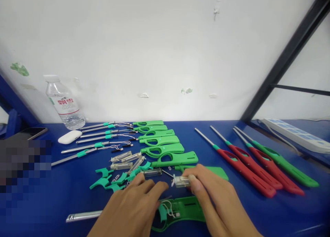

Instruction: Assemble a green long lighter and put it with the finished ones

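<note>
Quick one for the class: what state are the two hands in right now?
Left hand: curled at the green shell; whether it grips anything cannot be told.
Right hand: closed, holding a clear tank.

Six clear tanks (121,166), three red lighters (247,174), one bottle (65,105).

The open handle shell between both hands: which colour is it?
The shell is green; the head view shows it best.
</note>
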Demonstrator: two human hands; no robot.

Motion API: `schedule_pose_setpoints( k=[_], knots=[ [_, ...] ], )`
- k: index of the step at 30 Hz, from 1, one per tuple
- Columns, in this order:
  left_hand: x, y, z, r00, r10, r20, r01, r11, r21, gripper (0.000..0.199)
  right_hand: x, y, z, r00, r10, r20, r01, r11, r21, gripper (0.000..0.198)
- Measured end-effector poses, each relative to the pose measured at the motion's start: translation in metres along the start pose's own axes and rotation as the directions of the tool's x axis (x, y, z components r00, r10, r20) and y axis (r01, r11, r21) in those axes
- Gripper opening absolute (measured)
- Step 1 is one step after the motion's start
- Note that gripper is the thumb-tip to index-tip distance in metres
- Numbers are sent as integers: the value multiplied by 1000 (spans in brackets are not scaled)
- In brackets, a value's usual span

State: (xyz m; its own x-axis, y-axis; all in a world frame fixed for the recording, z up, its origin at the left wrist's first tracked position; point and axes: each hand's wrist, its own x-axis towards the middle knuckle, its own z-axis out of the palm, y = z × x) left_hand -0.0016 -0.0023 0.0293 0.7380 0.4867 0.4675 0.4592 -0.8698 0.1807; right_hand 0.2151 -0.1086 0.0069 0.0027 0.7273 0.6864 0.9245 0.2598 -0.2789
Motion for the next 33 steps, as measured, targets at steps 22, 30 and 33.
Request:
schedule_pose_setpoints(
  k=[22,30,33],
  knots=[
    [-14,-3,12,987,-20,158,17,1000,22,24,7,8,5,982,110,153,-121,991,62,37],
    [-1,3,7,993,-12,120,9,1000,28,16,5,5,3,968,123,217,-150,982,112,28],
    [-11,-2,9,990,16,143,-20,999,27,23,6,4,2,964,120,237,-156,978,140,26]
  ],
)
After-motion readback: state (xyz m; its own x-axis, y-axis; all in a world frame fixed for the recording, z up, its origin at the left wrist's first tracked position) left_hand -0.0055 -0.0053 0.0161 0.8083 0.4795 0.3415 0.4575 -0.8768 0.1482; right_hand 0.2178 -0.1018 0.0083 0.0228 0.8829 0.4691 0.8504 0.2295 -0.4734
